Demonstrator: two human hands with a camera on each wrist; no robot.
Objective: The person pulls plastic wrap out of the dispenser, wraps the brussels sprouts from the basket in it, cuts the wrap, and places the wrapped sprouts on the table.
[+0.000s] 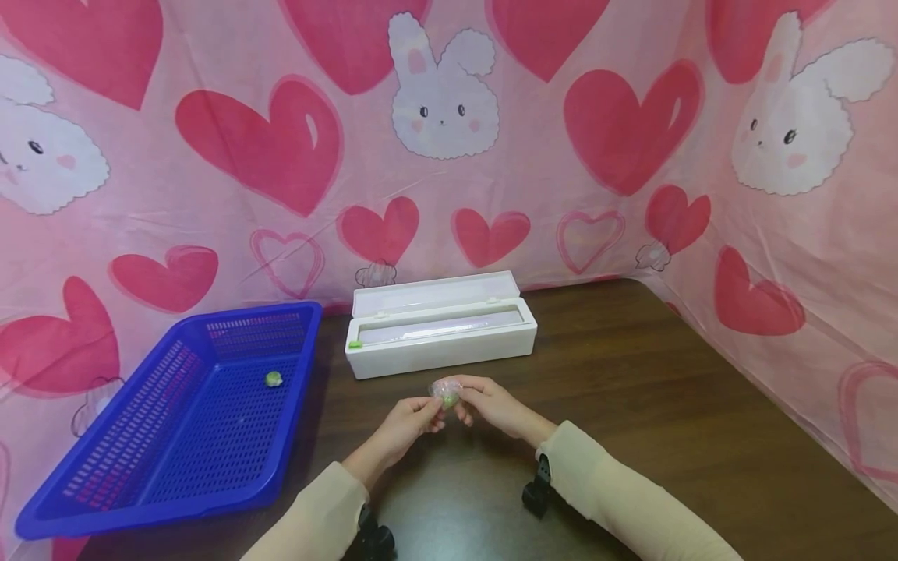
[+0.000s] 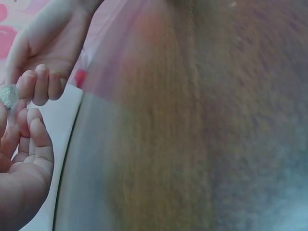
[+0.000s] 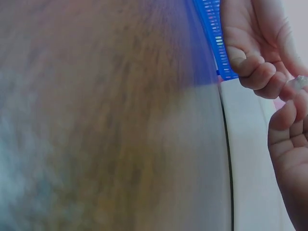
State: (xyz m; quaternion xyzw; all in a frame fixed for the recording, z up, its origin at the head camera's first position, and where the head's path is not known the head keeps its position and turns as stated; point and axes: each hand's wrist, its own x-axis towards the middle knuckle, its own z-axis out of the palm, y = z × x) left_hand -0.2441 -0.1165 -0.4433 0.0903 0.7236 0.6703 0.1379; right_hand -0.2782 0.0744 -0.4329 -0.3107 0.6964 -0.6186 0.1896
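Observation:
Both hands meet in front of the white box, at a small green ball-shaped thing (image 1: 447,399) in crinkled clear plastic film. My left hand (image 1: 403,428) pinches it between thumb and finger from the left. From the other side, my right hand (image 1: 493,407) pinches the film near the top. In the left wrist view the wrapped thing (image 2: 8,97) shows at the edge, cut off by the frame; in the right wrist view only a bit of it (image 3: 301,82) appears. What exactly is inside the film is too small to tell.
A long white cling film dispenser (image 1: 442,354) with its lid raised and a green slider (image 1: 355,344) stands behind the hands. At left lies a blue plastic basket (image 1: 281,460) holding one small green piece (image 1: 273,379). Pink heart-printed cloth (image 1: 533,156) hangs behind the brown table (image 1: 631,389).

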